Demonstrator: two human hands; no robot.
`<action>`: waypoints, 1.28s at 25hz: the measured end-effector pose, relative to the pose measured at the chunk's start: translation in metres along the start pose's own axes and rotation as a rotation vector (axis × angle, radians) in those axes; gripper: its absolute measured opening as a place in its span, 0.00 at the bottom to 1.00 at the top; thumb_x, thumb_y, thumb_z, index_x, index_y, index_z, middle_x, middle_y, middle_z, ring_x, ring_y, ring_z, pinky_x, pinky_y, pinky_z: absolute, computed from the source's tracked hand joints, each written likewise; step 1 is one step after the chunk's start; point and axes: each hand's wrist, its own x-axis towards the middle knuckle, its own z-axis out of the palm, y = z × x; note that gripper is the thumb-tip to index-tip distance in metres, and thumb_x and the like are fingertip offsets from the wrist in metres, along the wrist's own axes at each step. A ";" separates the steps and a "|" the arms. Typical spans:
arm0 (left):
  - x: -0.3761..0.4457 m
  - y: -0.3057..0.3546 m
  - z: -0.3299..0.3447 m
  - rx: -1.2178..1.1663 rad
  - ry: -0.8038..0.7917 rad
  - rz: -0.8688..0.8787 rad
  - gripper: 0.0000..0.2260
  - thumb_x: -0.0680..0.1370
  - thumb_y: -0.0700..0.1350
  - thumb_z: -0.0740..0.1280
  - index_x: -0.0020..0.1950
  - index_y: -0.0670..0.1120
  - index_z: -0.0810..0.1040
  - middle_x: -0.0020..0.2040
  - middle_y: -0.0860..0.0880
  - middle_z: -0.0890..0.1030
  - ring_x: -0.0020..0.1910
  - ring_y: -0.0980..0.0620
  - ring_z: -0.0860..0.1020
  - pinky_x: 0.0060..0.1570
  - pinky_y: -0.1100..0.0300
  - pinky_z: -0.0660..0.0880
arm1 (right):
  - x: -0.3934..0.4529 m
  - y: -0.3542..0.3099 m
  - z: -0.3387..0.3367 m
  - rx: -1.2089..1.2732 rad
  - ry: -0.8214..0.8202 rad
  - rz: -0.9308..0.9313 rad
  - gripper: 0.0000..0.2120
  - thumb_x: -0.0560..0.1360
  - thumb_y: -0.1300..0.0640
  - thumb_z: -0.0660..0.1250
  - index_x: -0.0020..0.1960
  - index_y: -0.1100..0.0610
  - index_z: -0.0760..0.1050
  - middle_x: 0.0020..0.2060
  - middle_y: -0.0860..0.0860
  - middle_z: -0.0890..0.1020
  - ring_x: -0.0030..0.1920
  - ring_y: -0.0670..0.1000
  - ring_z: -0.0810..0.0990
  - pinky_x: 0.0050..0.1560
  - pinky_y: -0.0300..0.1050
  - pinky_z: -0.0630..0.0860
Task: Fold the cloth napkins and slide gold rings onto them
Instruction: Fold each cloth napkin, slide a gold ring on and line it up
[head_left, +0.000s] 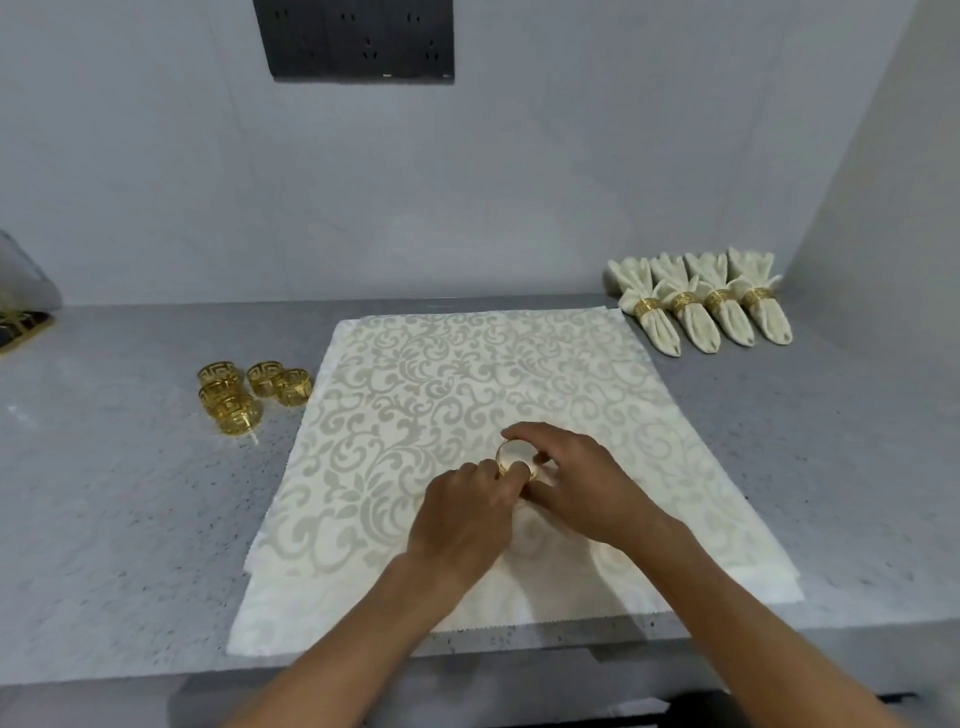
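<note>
Loose rings (236, 394): a cluster of spare gold rings near the left edge of the counter (114, 499), just left of the spread cloth; I judge them rigid, light and slick, best taken by the outer band
Napkin (467, 395): a cream damask square lying flat at the counter's middle, its near hem at the front edge; soft and limp, so I expect it to bunch readily and it needs gathering at the centre before it will pass a ring
Left hand (462, 519): fingers curled, pinching the near rim of the ring in play
Gold ring (515, 457): on the napkin's centre, tilted toward me, held between both hands; cloth seems to show through its opening
Right hand (576, 483): curved round the far side of that ring, gripping it
Finished napkins (711, 306): four ringed bundles in a row at the far right corner
Writing: none I can read; the dark socket panel (358, 39) on the wall carries no legible marking
</note>
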 end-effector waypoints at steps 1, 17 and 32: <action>-0.001 -0.001 0.001 -0.050 0.029 -0.015 0.13 0.68 0.43 0.76 0.49 0.48 0.77 0.29 0.52 0.75 0.24 0.52 0.73 0.22 0.61 0.62 | 0.001 0.001 -0.003 -0.021 0.004 0.002 0.22 0.73 0.53 0.74 0.65 0.48 0.73 0.57 0.41 0.80 0.53 0.42 0.76 0.55 0.43 0.74; 0.009 -0.011 0.003 -0.002 -0.104 0.034 0.10 0.74 0.52 0.64 0.51 0.49 0.76 0.40 0.54 0.80 0.45 0.49 0.71 0.46 0.57 0.68 | -0.017 0.044 -0.073 -0.192 -0.179 0.174 0.22 0.66 0.42 0.78 0.55 0.42 0.75 0.47 0.39 0.79 0.48 0.40 0.77 0.46 0.35 0.71; 0.054 -0.020 -0.049 -0.112 -0.508 0.163 0.03 0.74 0.48 0.64 0.45 0.51 0.75 0.34 0.56 0.70 0.37 0.54 0.69 0.43 0.62 0.65 | -0.014 0.032 -0.043 0.043 -0.219 0.069 0.23 0.69 0.50 0.78 0.62 0.41 0.76 0.45 0.30 0.77 0.50 0.34 0.75 0.49 0.28 0.69</action>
